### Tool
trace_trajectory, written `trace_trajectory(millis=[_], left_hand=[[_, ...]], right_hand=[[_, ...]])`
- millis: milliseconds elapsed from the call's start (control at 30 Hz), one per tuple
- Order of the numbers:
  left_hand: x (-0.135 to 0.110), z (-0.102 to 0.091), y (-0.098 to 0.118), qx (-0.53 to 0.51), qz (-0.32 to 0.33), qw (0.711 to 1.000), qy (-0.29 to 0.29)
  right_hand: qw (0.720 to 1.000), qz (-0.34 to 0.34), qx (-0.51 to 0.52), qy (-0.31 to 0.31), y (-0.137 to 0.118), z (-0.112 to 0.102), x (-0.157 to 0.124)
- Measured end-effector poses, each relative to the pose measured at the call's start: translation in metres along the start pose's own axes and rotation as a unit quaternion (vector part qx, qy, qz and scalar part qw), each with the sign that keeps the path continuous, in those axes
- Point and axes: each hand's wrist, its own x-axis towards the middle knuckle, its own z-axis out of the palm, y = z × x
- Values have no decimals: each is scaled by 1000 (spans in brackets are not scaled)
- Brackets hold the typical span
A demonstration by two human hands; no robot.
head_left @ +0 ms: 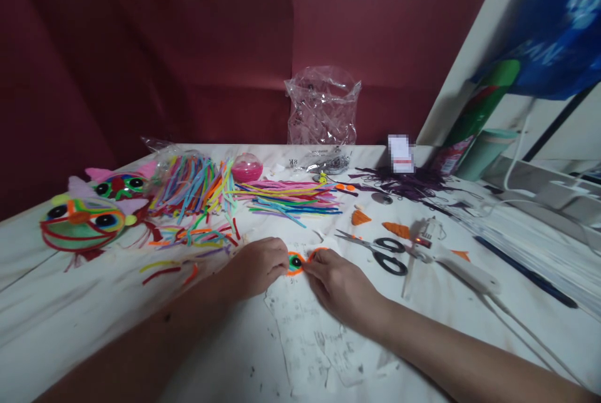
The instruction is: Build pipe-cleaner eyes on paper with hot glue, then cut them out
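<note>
Between my hands is a small craft eye (295, 263), a black pupil with green coiled around it and an orange pipe-cleaner rim. My left hand (260, 263) is closed in a pinch at its left edge. My right hand (340, 281) pinches the orange pipe cleaner (320, 251) at the right side, where a loop of it curves above the fingers. Under both hands lies a marked, worn sheet of paper (305, 334). Black-handled scissors (382, 249) lie with open blades just right of my right hand.
A white glue gun (462, 268) with a trailing cord lies at right, near orange triangular pieces (360, 217). Bundles of coloured pipe cleaners (291, 196) spread across the back. Two decorated faces (79, 224) sit at left, a clear plastic bag (323, 115) behind.
</note>
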Motion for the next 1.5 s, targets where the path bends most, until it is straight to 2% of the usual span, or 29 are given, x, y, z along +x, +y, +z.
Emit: trace_trajectory(millis=[167,433,533,633,700,833,933,1000,1133,1300,1500], left_hand=[[1,0,0,-36,-33,999,1],[3,6,5,10,-51,998,28],[3,3,0,-42,-61,997,24],[2,0,-5,-99,-93,990,39],[1,0,-7,-101,-110,986,72],[-2,1,-10,-48,-153,977,139],[-3,3,-13,-5,-178,975,134],[-3,6,-15,16,-175,978,115],[0,12,-12,43,-159,982,87],[2,13,-8,46,-154,983,92],[2,9,-12,20,-152,985,75]], right_hand=[[1000,3,3,-6,1,-1,-1],[1000,4,2,2,-1,1,-1],[1000,5,23,6,0,-1,-1],[993,33,112,28,3,-1,-1],[972,85,214,52,7,1,0],[899,189,381,103,17,5,7],[861,207,424,192,26,0,13],[853,213,418,228,31,-8,16],[862,222,389,236,39,-21,19],[890,218,334,222,45,-18,20],[942,174,249,141,54,-16,19]])
